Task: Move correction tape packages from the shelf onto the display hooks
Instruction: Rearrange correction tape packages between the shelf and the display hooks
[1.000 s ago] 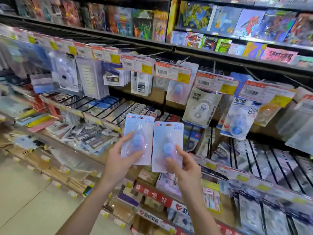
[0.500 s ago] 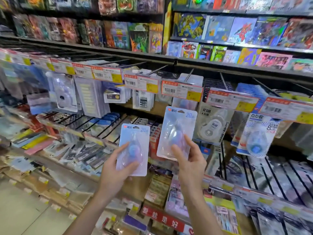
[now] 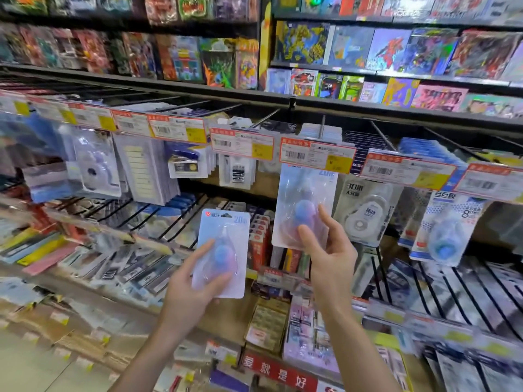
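Shelf (image 3: 368, 107), hooks (image 3: 321, 127) bearing stationery packs (image 3: 365, 213)

Your right hand (image 3: 329, 256) lifts a correction tape package (image 3: 304, 205) up beneath an orange price tag (image 3: 317, 155) on a display hook (image 3: 321, 126), while your left hand (image 3: 192, 281) grips a second package (image 3: 222, 250) lower, before crowded stationery shelves.

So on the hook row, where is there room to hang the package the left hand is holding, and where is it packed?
Bare hook rods show at upper left, above the price tags, with no packages visible on them. Elsewhere it is crowded: the right hand holds its package up under an occupied hook's tag, and the left hand holds the other package over packed shelf racks.
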